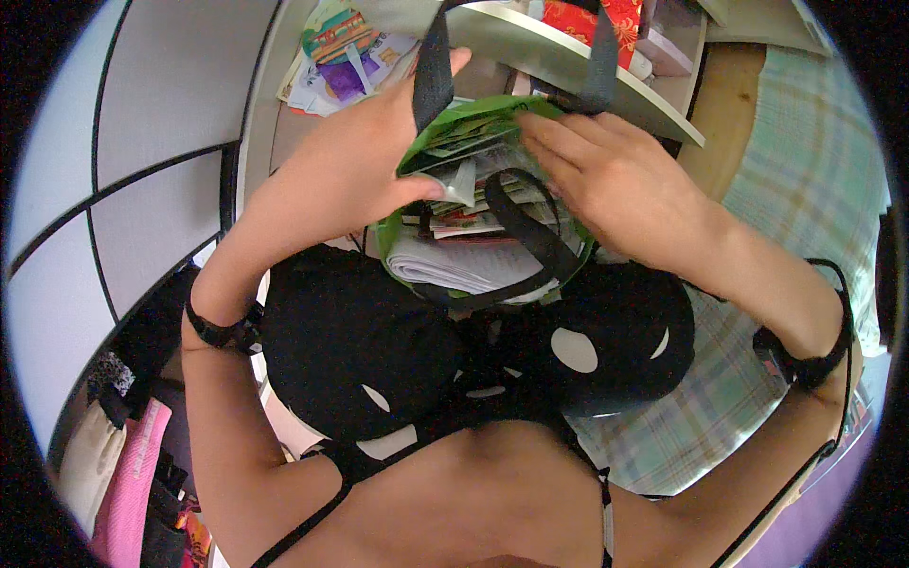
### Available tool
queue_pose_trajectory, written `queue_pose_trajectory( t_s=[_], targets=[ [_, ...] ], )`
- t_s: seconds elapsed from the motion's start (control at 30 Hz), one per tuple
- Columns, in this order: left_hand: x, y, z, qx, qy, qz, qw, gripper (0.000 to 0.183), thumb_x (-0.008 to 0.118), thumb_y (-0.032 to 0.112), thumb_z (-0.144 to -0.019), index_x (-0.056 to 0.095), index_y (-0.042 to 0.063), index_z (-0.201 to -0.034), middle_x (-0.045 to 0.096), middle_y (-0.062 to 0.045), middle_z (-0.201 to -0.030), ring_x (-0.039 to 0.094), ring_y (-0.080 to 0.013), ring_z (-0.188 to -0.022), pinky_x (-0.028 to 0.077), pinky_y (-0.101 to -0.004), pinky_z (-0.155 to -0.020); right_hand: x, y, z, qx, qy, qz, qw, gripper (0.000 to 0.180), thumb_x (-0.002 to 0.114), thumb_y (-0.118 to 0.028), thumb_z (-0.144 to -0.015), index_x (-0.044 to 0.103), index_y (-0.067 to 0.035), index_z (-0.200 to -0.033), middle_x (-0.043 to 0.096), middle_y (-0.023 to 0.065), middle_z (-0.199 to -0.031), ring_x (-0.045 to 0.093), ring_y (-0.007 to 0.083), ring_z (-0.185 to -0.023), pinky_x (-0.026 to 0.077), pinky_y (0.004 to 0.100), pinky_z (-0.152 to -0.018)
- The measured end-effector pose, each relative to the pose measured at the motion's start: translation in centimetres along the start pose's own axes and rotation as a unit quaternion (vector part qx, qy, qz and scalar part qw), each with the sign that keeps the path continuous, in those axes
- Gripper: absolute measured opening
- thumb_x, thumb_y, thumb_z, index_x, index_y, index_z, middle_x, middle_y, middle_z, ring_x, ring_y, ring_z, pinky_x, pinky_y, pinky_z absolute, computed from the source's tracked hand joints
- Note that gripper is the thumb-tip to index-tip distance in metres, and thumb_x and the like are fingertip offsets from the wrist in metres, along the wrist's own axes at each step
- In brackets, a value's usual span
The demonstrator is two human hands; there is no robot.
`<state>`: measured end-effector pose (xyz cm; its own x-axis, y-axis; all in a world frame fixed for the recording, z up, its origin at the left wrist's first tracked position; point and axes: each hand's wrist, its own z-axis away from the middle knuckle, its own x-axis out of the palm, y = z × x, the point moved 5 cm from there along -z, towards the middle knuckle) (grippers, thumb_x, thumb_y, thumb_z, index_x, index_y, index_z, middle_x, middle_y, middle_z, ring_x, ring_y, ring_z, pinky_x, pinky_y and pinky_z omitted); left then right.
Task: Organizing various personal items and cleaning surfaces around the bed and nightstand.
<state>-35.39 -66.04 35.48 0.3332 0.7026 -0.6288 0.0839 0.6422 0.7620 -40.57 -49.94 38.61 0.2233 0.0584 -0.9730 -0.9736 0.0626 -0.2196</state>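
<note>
A green tote bag with black straps stands open before me, its mouth facing up. Inside it are a folded stack of white paper, several booklets and a clear plastic sleeve. At the bag's left rim is my left hand, thumb inside the mouth and the fingers along the outer side behind a strap. My right hand lies at the right rim, its slightly blurred fingertips reaching into the mouth; what they pinch is hidden. One black strap loops across the contents.
Beyond the bag is an open white drawer, with a red patterned item behind its front. Papers and colourful cards lie at the upper left. A plaid bedspread spreads on the right; white cabinet panels stand left.
</note>
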Motion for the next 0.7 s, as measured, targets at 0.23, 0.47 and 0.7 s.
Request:
queue_pose_trajectory(
  t_s=[0.23,0.47,0.7],
  targets=[
    [3.2,0.4,-1.5,0.000,0.031,-0.083,0.996,0.076,0.069,0.019,-0.067,0.027,-0.004,-0.126,0.052,-0.023,-0.101,0.054,-0.0398,-0.087,0.046,-0.0427,-0.074,1.2,-0.9,-0.9,-0.030,-0.030,-0.232,0.972,0.034,0.051,0.000,-0.067,0.050,0.006,-0.101,0.053,0.0197,-0.099,0.056,0.0360,-0.087,0.047,0.0407,-0.076],
    [0.2,-0.7,-1.1,-0.039,-0.001,-0.143,0.989,0.033,0.057,0.021,-0.080,0.053,-0.002,-0.104,0.057,-0.021,-0.095,0.054,-0.0385,-0.091,0.044,-0.0422,-0.078,-0.7,-1.5,0.8,0.031,-0.194,-0.252,0.948,0.023,0.059,-0.012,-0.068,0.057,-0.001,-0.088,0.058,0.0147,-0.078,0.058,0.0332,-0.074,0.046,0.0421,-0.065],
    [2.5,2.4,-1.9,0.177,0.044,-0.223,0.957,0.070,0.066,0.020,-0.067,0.034,0.001,-0.127,0.038,-0.020,-0.127,0.048,-0.0375,-0.105,0.042,-0.0403,-0.090,-1.3,-1.6,2.6,-0.043,-0.239,-0.315,0.917,0.012,0.061,-0.009,-0.060,0.062,-0.004,-0.071,0.059,0.0120,-0.092,0.055,0.0278,-0.081,0.041,0.0375,-0.075]
  ],
)
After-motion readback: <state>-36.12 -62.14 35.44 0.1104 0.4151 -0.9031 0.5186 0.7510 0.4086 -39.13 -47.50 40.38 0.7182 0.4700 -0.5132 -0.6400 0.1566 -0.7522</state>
